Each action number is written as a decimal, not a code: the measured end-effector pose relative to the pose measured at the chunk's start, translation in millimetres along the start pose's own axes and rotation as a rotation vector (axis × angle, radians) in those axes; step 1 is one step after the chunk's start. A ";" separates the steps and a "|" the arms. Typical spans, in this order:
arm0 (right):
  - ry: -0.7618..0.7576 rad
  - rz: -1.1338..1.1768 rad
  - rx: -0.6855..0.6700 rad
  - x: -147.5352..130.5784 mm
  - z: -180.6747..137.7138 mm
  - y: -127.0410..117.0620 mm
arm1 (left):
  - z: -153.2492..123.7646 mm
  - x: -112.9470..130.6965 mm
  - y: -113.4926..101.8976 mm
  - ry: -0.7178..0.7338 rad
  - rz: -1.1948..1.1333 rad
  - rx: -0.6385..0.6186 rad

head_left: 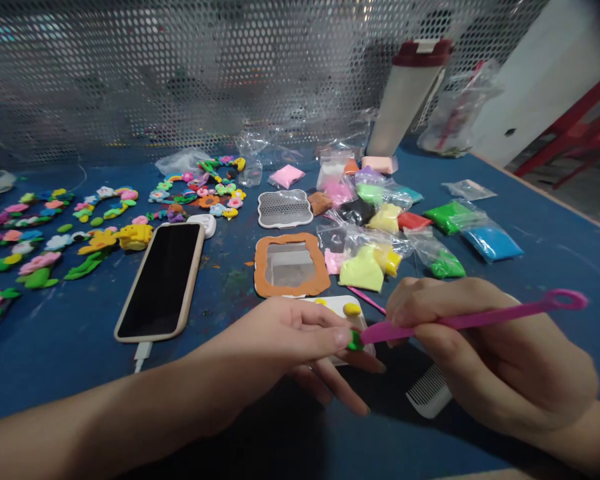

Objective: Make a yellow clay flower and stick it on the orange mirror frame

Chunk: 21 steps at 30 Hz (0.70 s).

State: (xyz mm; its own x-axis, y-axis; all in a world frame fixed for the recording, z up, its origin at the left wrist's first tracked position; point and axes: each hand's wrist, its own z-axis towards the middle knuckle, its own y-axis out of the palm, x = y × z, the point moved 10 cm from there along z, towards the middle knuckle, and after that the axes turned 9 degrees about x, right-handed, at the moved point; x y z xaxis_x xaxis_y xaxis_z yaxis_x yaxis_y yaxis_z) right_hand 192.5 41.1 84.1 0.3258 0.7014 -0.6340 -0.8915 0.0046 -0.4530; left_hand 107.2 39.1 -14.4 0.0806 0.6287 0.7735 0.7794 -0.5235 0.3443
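Observation:
My left hand [300,337] pinches a small green piece of clay [355,341] between thumb and fingers, just above the blue table. My right hand [485,347] grips a pink plastic modelling tool [480,319], and its flat tip touches the green clay. Under the hands lies a white board [337,305] with a yellow clay dot [351,309]. A white comb [429,393] lies below my right hand.
A phone [163,280] on a cable lies at centre left. An orange-framed mirror [291,265], bags of coloured clay [380,227], and clay flower figures [55,233] cover the blue table [80,333]. A perforated metal screen [180,67] stands behind.

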 end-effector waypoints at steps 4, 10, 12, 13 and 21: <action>0.122 -0.002 0.092 10.9 1.0 -2.9 | 0.4 -6.7 1.1 -0.053 0.002 -0.009; 0.506 0.349 0.436 53.6 -9.1 -18.1 | 0.0 1.5 -7.8 -0.016 -0.031 0.081; 0.455 0.363 0.423 49.3 -6.9 -18.7 | -1.3 2.7 -8.4 -0.014 -0.021 0.087; 0.413 0.345 0.395 44.7 -5.3 -18.1 | -2.1 2.9 -7.4 -0.017 -0.017 0.079; 0.213 0.115 0.214 23.6 -1.8 -9.1 | -3.2 -0.2 -3.7 -0.048 0.014 0.060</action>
State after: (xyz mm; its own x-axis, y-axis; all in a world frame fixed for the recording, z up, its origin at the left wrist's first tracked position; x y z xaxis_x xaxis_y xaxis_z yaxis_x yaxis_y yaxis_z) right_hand 208.9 56.2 72.1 0.2572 0.5413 -0.8005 -0.9650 0.0997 -0.2427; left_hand 102.3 39.1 -14.1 0.1203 0.6493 0.7510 0.8137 -0.4978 0.3001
